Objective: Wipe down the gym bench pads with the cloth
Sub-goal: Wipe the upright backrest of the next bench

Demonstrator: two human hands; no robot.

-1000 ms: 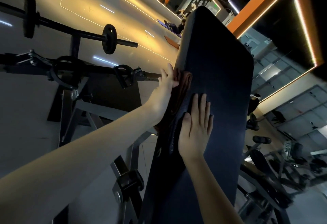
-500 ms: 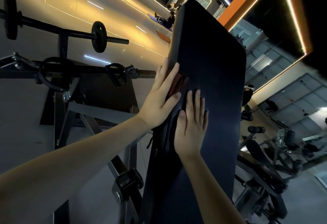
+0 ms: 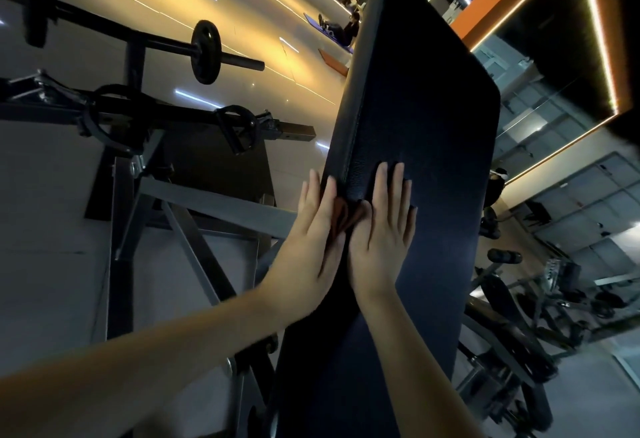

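The left hand lies flat, fingers straight, pressing the reddish cloth against the side edge of the dark bench pad. The right hand rests flat on the pad's top face just beside it. The cloth sits bunched between them, pinched by neither. Held by pressure alone, it could slip off the edge and drop.

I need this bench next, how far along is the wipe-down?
Done: nothing shows; the dark bench pad looks the same all over. In hand: the left hand presses the reddish cloth on the pad's side edge, the right hand lies flat on its face. Left: probably the long stretch above the hands.
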